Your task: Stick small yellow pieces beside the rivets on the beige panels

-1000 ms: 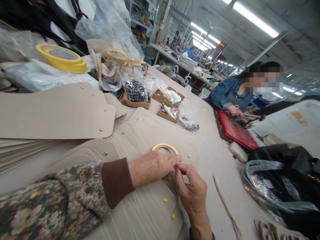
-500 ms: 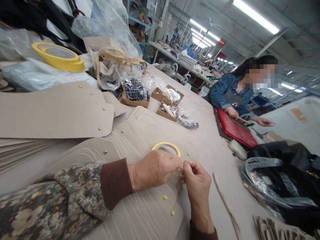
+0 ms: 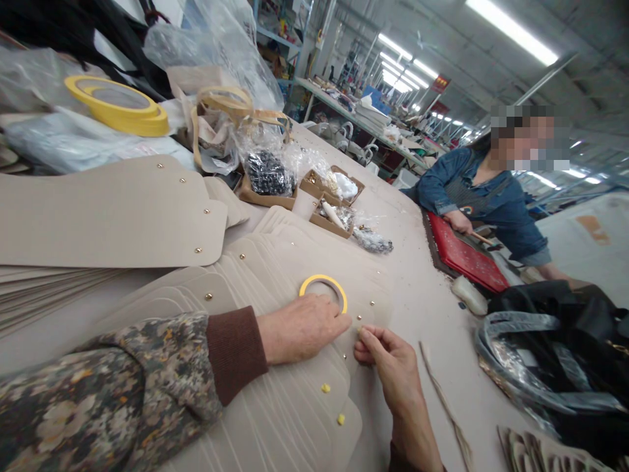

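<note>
My left hand (image 3: 305,329) is closed over the near side of a roll of yellow tape (image 3: 322,280), and its fingertips are partly hidden. To its right, my right hand (image 3: 390,364) pinches a small pale-yellow piece of tape (image 3: 360,330) between thumb and forefinger. Both hands are above overlapping beige panels (image 3: 275,288) fanned out on the table, some with small brass-coloured studs (image 3: 208,297). Two yellow bits (image 3: 325,388) stick to the panels below my hands.
Stacked beige panels (image 3: 108,216) lie at left, below more yellow tape rolls (image 3: 118,108). Small cardboard boxes (image 3: 331,226) with hardware stand beyond. At right are a cord (image 3: 445,406) and black bags (image 3: 550,341). A co-worker (image 3: 486,190) holds a hammer over a red piece (image 3: 462,252).
My hands have moved apart; the right one drew slightly down and right with the small piece of tape. The tape roll shifted slightly left. The co-worker's arm reached toward the black bags.
</note>
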